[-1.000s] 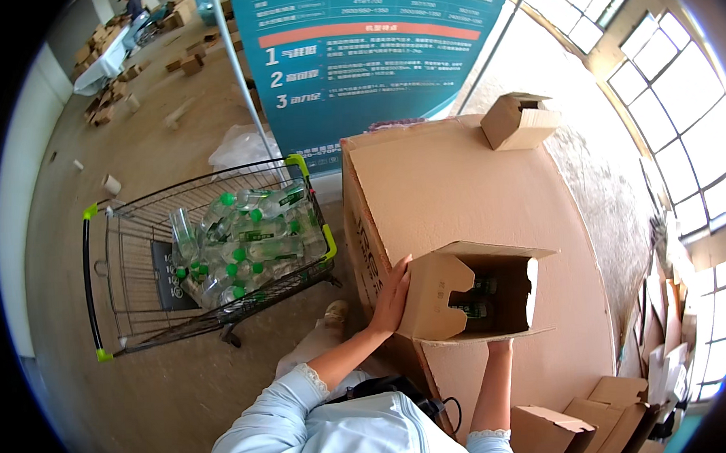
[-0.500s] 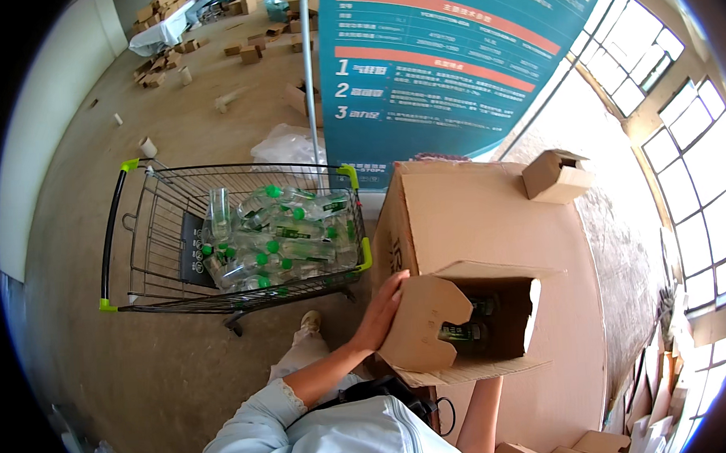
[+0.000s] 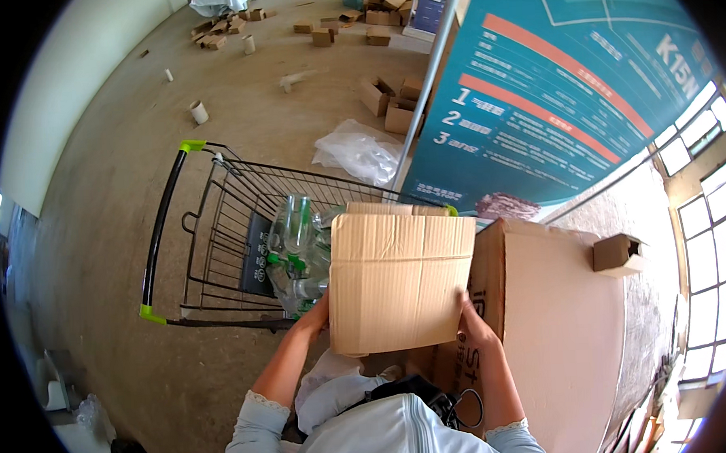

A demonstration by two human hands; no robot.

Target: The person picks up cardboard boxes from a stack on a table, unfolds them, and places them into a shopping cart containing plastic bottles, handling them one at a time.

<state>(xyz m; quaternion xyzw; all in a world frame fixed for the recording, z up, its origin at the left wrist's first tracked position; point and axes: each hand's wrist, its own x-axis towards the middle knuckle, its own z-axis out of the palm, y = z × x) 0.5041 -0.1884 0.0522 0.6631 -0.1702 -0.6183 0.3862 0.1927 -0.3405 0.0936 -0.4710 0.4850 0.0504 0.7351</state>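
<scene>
A brown cardboard box [image 3: 402,277] is held up between my two hands, with a closed face toward me and its opening out of sight. My left hand [image 3: 316,313] grips its lower left side. On the lower right edge, my right hand [image 3: 475,320] is pressed, thumb showing. The box hangs over the right end of a black wire shopping cart [image 3: 217,225] with bright green corners. Clear plastic bottles [image 3: 289,247] with green caps lie heaped in the cart, partly hidden behind the box. What the box holds cannot be seen.
To my right stands a large cardboard carton [image 3: 565,315] with a small open box [image 3: 618,254] on top. A teal banner [image 3: 536,97] on a metal pole rises behind the cart. Clear plastic sheeting [image 3: 360,151] and small open boxes [image 3: 377,96] lie on the floor beyond.
The small-bottle box has left the large carton and moved left over the cart, tipped so its opening faces away. Both hands now hold its sides, and the view has shifted left.
</scene>
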